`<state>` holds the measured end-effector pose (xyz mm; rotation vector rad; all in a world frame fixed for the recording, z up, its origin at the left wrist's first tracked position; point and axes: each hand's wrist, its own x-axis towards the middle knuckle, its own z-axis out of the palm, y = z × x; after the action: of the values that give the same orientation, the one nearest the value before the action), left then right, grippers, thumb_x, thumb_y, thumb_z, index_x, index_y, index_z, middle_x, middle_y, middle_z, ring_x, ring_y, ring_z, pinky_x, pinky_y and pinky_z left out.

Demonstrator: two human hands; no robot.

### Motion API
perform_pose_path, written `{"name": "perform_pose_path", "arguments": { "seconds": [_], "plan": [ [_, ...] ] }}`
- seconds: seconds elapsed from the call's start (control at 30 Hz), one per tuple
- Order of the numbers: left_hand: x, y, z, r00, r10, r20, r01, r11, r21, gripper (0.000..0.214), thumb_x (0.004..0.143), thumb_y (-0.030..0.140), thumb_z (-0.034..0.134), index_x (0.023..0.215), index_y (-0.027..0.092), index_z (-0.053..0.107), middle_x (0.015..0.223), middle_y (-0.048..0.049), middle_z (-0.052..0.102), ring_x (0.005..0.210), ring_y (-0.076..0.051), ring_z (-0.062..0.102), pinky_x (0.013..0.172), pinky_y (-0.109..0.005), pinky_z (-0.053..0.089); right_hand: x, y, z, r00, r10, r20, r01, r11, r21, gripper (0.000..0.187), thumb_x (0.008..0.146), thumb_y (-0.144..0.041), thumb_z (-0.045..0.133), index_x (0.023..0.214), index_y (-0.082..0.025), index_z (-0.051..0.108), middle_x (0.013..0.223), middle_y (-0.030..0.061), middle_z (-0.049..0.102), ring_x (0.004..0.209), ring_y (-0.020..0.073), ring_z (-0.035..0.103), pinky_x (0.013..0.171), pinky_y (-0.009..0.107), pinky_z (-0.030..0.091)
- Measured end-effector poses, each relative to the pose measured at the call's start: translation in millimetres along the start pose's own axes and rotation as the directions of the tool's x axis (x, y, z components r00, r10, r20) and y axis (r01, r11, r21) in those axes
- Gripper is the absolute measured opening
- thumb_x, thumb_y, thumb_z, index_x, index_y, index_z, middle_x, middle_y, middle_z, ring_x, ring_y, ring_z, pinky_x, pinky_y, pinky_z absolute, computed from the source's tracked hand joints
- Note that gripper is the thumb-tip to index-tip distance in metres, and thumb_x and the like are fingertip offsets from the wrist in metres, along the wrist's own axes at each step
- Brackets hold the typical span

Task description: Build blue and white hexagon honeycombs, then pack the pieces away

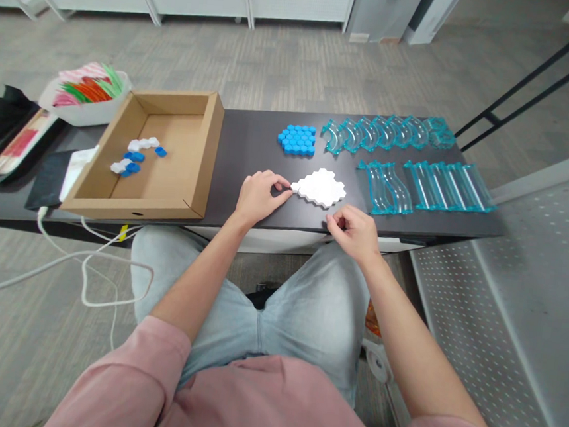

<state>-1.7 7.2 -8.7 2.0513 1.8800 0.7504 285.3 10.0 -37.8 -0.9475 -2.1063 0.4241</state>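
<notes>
On table [248, 140]: box [165, 208] left, loose blocks [134, 156] inside — block cluster [321, 189] centre, second cluster [297, 140] behind it — tube pieces [449, 187] right.

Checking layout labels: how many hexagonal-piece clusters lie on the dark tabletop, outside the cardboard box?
2: a blue cluster left of the curved teal pieces, and a white cluster beside the left hand.
</notes>
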Motion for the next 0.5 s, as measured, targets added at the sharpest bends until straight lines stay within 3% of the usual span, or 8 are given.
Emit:
{"name": "perform_pose_path", "arguments": {
  "seconds": [0.5],
  "plan": [
    [-0.3, 1.2, -0.5, 1.0, 0.0, 0.003, 0.0, 1.0, 0.0, 0.013, 0.101, 0.038, 0.077, 0.109, 0.03, 0.084, 0.105, -0.0041, 0.079, 0.101, -0.027, 0.067, 0.093, -0.043, 0.048, -0.5, -0.4, -1.1, 1.0, 0.004, 0.008, -0.004, 1.0, 0.005, 0.032, 0.103, -0.029, 0.067, 0.075, -0.026, 0.053, 0.066, -0.0016, 0.056, 0.06, 0.0166, 0.05, 0.06, 0.033, 0.036]
  ]
}}
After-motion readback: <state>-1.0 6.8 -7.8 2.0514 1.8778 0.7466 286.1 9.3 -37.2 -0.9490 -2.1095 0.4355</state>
